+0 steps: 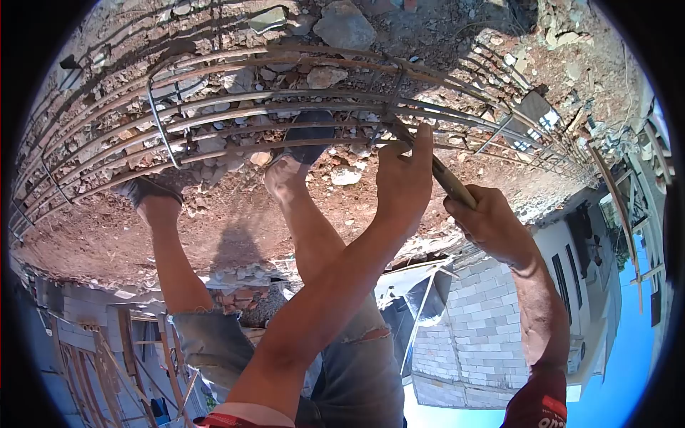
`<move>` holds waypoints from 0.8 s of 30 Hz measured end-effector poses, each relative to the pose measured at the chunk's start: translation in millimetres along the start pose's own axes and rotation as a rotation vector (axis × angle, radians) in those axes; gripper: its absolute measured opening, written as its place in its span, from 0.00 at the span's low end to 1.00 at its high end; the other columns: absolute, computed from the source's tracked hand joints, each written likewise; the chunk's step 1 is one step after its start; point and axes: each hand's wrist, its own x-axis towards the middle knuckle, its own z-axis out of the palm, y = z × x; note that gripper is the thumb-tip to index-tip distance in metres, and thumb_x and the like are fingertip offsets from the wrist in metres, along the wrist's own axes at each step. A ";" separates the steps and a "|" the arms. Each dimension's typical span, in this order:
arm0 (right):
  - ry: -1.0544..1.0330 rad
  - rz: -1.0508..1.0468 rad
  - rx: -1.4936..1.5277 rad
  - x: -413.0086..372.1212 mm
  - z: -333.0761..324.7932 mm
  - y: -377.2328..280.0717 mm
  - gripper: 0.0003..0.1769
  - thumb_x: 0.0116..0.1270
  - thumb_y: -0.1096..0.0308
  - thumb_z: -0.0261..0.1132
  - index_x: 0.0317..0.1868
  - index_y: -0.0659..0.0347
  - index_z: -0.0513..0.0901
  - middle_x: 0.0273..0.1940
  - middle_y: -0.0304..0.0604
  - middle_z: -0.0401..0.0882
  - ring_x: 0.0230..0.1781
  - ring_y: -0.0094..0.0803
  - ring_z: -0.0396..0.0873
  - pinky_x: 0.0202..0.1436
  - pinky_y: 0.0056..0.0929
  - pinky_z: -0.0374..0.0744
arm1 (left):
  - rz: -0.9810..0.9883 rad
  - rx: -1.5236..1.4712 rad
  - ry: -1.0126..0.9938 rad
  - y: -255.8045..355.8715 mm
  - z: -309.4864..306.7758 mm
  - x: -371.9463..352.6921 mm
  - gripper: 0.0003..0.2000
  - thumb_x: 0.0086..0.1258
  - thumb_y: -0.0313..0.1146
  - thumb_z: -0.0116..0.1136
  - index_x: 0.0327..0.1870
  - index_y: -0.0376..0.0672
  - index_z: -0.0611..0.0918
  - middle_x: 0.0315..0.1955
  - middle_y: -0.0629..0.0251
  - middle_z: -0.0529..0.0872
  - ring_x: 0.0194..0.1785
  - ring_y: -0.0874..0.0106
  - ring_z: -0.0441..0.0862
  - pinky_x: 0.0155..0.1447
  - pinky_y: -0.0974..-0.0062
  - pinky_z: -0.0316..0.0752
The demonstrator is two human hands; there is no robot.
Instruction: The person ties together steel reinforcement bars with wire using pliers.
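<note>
Long rusty steel bars point(271, 95), tied as a cage with thin cross stirrups point(160, 125), curve across the upper view. My right hand point(492, 221) is wrapped round the handle of a tool point(453, 184), whose dark far end meets the bars near the middle. At that end my left hand point(407, 178) is closed against the bars, one finger stretched upward beside the tool. Whatever its fingers pinch is too small to make out.
Two legs in torn jeans point(360, 364) and dark shoes point(310, 135) stand by the bars. Rubble and stones point(344, 27) lie on reddish soil. A grey block wall point(485, 314) and wooden poles point(128, 342) appear lower down.
</note>
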 end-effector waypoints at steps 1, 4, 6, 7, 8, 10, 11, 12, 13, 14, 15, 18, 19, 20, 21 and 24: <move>-0.056 0.022 0.007 3.9 0.4 3.6 0.15 0.71 0.61 0.59 0.31 0.64 0.77 0.18 0.32 0.69 0.16 0.19 0.67 0.18 0.23 0.66 | 0.255 0.308 0.198 -2.9 -8.6 -1.6 0.27 0.67 0.52 0.61 0.50 0.35 0.72 0.35 0.59 0.75 0.33 0.69 0.77 0.38 0.69 0.74; -0.070 -0.032 0.153 18.8 19.1 29.4 0.14 0.73 0.61 0.57 0.38 0.65 0.76 0.22 0.39 0.77 0.23 0.25 0.79 0.25 0.28 0.76 | 0.647 0.817 0.277 30.1 -40.3 -2.8 0.27 0.71 0.43 0.57 0.65 0.40 0.66 0.52 0.47 0.70 0.43 0.60 0.78 0.47 0.62 0.73; -0.039 -0.218 -0.053 28.4 30.9 38.2 0.15 0.72 0.60 0.55 0.50 0.62 0.76 0.27 0.52 0.80 0.29 0.47 0.81 0.37 0.43 0.79 | 1.092 1.025 0.119 35.0 -53.0 25.4 0.13 0.71 0.34 0.56 0.54 0.42 0.80 0.49 0.50 0.79 0.44 0.57 0.80 0.47 0.61 0.75; -0.038 -0.316 -0.053 26.2 35.3 40.0 0.21 0.71 0.59 0.55 0.58 0.63 0.72 0.33 0.57 0.80 0.36 0.53 0.80 0.44 0.47 0.77 | 1.146 1.084 -0.020 41.2 -58.1 36.7 0.09 0.70 0.30 0.57 0.44 0.36 0.84 0.39 0.52 0.82 0.40 0.58 0.81 0.44 0.63 0.76; 0.131 -0.576 -0.056 49.9 69.8 71.3 0.28 0.70 0.60 0.55 0.67 0.63 0.63 0.40 0.59 0.77 0.43 0.54 0.78 0.50 0.48 0.75 | 1.382 1.211 -0.042 31.2 -75.3 63.2 0.08 0.70 0.27 0.56 0.44 0.36 0.84 0.36 0.54 0.83 0.38 0.60 0.82 0.41 0.66 0.77; 0.052 -0.586 0.037 38.3 82.0 60.5 0.35 0.73 0.55 0.47 0.75 0.55 0.49 0.59 0.65 0.71 0.51 0.58 0.76 0.57 0.46 0.74 | 1.151 1.147 -0.036 44.6 -64.5 43.7 0.08 0.70 0.27 0.57 0.44 0.36 0.84 0.36 0.54 0.84 0.38 0.63 0.83 0.43 0.67 0.77; 0.015 -0.532 0.186 27.9 84.6 50.9 0.35 0.73 0.56 0.47 0.76 0.53 0.48 0.49 0.62 0.78 0.48 0.55 0.79 0.56 0.44 0.75 | 1.180 1.255 -0.009 46.7 -69.2 47.2 0.08 0.70 0.29 0.56 0.44 0.36 0.84 0.36 0.54 0.85 0.38 0.65 0.83 0.43 0.67 0.76; -0.124 -0.397 0.345 20.6 81.0 42.3 0.33 0.73 0.58 0.49 0.75 0.54 0.51 0.39 0.55 0.82 0.40 0.46 0.81 0.50 0.40 0.78 | 1.191 1.248 -0.030 37.7 -78.8 54.9 0.08 0.70 0.29 0.56 0.44 0.36 0.84 0.36 0.54 0.85 0.38 0.65 0.83 0.43 0.67 0.76; -0.222 -0.250 0.622 8.6 76.5 34.3 0.33 0.71 0.59 0.52 0.74 0.56 0.55 0.35 0.51 0.81 0.35 0.36 0.81 0.42 0.36 0.79 | 1.189 1.259 0.037 23.3 -91.6 64.4 0.09 0.71 0.31 0.56 0.44 0.36 0.84 0.37 0.54 0.85 0.39 0.66 0.84 0.45 0.68 0.76; -0.246 -0.287 0.623 19.1 84.9 42.4 0.33 0.71 0.58 0.53 0.73 0.58 0.56 0.35 0.51 0.81 0.34 0.34 0.81 0.39 0.34 0.79 | 1.188 1.270 0.073 15.9 -95.9 69.0 0.09 0.71 0.32 0.56 0.44 0.37 0.85 0.37 0.54 0.85 0.39 0.67 0.84 0.45 0.68 0.76; -0.272 -0.326 0.622 26.0 88.2 44.9 0.33 0.72 0.57 0.54 0.73 0.59 0.57 0.35 0.51 0.81 0.33 0.32 0.81 0.37 0.33 0.79 | 1.187 1.282 0.110 9.5 -98.9 72.5 0.10 0.71 0.33 0.56 0.44 0.37 0.85 0.37 0.54 0.86 0.40 0.67 0.84 0.46 0.69 0.76; -0.246 -0.418 0.628 25.1 77.7 52.4 0.34 0.72 0.57 0.54 0.73 0.60 0.56 0.34 0.50 0.81 0.33 0.33 0.81 0.36 0.34 0.79 | 1.249 1.281 0.054 2.7 -92.0 68.2 0.12 0.72 0.36 0.55 0.46 0.38 0.85 0.39 0.56 0.86 0.42 0.69 0.84 0.47 0.71 0.76; -0.236 -0.416 0.583 23.2 69.9 53.6 0.34 0.72 0.56 0.54 0.73 0.60 0.56 0.35 0.50 0.81 0.33 0.33 0.81 0.36 0.35 0.79 | 1.008 1.107 0.055 -3.0 -83.1 60.2 0.12 0.72 0.37 0.55 0.47 0.39 0.85 0.40 0.58 0.86 0.42 0.70 0.83 0.47 0.72 0.76; -0.242 -0.424 0.542 24.1 62.9 53.7 0.35 0.72 0.56 0.54 0.73 0.61 0.55 0.35 0.50 0.81 0.33 0.33 0.80 0.36 0.35 0.79 | 0.770 0.941 0.076 -3.6 -74.7 50.4 0.13 0.73 0.37 0.55 0.48 0.39 0.85 0.41 0.59 0.85 0.42 0.70 0.83 0.47 0.74 0.75; -0.307 -0.379 0.483 30.3 57.7 56.2 0.36 0.72 0.55 0.54 0.74 0.60 0.53 0.37 0.50 0.81 0.34 0.32 0.80 0.37 0.35 0.79 | 0.696 0.736 0.076 -11.1 -73.6 50.7 0.14 0.73 0.37 0.54 0.50 0.39 0.84 0.43 0.61 0.85 0.42 0.72 0.82 0.46 0.76 0.75; -0.324 -0.342 0.451 32.2 49.1 56.3 0.34 0.73 0.59 0.55 0.74 0.60 0.54 0.41 0.43 0.80 0.37 0.25 0.76 0.39 0.27 0.77 | 0.430 0.767 0.187 14.0 -43.3 14.1 0.18 0.70 0.45 0.56 0.52 0.41 0.84 0.43 0.62 0.86 0.41 0.76 0.82 0.48 0.75 0.72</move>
